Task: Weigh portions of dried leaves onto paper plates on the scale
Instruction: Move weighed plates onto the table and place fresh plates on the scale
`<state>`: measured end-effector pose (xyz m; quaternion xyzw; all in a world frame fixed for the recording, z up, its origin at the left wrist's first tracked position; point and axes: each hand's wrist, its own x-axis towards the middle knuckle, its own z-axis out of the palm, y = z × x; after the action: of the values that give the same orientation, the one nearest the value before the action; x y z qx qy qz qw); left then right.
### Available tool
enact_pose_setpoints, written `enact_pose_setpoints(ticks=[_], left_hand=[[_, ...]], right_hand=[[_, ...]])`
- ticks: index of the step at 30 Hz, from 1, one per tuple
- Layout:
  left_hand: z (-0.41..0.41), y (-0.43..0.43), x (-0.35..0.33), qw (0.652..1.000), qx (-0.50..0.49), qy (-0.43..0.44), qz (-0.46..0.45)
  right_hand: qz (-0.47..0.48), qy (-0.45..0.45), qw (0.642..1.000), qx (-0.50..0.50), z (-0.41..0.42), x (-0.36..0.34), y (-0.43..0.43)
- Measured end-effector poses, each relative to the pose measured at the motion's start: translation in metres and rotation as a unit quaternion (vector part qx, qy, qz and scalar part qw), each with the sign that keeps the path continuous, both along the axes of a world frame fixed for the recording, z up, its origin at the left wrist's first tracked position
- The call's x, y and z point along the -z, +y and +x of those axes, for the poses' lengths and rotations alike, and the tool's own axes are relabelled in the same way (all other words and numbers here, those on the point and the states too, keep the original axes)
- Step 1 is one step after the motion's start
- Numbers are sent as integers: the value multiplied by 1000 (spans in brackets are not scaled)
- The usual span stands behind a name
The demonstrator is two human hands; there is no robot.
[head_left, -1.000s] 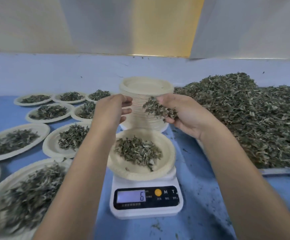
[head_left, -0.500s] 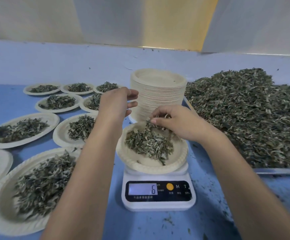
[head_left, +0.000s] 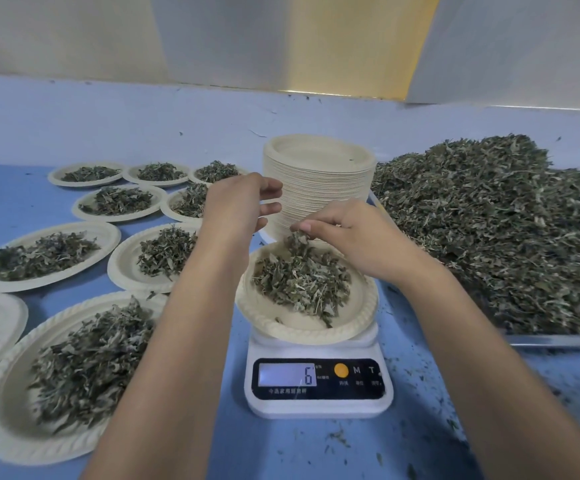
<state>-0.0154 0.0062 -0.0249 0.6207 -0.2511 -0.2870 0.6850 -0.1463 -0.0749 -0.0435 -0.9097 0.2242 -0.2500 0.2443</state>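
The blue worktop (head_left: 22, 192) carries the loose, crumbly leaf heap (head_left: 489, 230), which lies outward of the right hand (head_left: 357, 237), the nearer hand for refills. Directly below that hand, the round, ribbed-rim paper plate (head_left: 281, 328) sits on the white scale (head_left: 316, 408), which reads 6. The right hand pinches a tuft of dried leaves (head_left: 299, 240) over the plate's far edge. The left hand (head_left: 236, 206) hovers alongside, fingers loosely curled and holding nothing.

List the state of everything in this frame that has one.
scale: on, display reads 6
plate on the scale: holds a leaf portion
right hand: pinches leaves above that plate
left hand: empty, fingers relaxed
plate stack: upright
plates at left: filled with leaves
leaf pile: heaped on the tray
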Motion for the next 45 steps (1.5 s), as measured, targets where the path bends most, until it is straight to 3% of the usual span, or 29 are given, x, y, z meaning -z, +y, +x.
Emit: enact_pose_setpoints(ticks=[16, 45], left_hand=[[-8, -2, 0, 1000, 24, -17, 3], [-11, -2, 3, 998, 41, -36, 15]], right_hand=[[105, -133, 985, -16, 0, -8, 7], [134, -117, 984, 19, -3, -6, 6]])
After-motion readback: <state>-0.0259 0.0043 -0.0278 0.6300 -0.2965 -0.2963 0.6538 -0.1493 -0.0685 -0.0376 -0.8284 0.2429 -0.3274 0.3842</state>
